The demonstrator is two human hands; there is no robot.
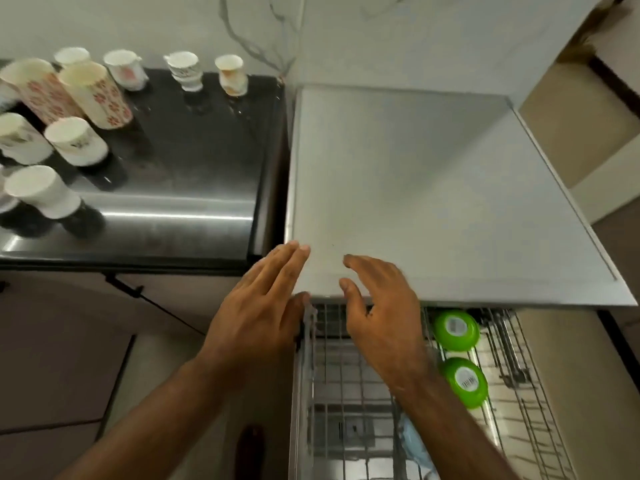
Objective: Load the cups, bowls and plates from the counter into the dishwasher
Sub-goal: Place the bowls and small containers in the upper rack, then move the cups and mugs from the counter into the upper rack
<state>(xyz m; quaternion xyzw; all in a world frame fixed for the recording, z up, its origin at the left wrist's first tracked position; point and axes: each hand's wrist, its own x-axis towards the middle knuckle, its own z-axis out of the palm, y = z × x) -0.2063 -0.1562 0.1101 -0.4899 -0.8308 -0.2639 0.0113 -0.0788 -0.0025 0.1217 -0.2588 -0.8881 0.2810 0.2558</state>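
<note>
Now, left hand (263, 306) flat, fingers straight and together over the pale grey flat dishwasher top's (433, 185) near corner, right hand (381, 317) loosely spread beside it, holding nothing, two round green bowls (457, 330) in the pulled-out wire rack (332, 393), patterned paper-white cups (76, 142) upturned on the glossy black counter (194, 168), well left.

A white wall veined with grey marble (263, 39) rises behind the counter's back edge. Below the counter's front edge a thin black cable (156, 306) slants across a beige cabinet front (62, 306). A dark brown object (250, 448), too blurred to identify, lies on the pale floor (156, 368).
</note>
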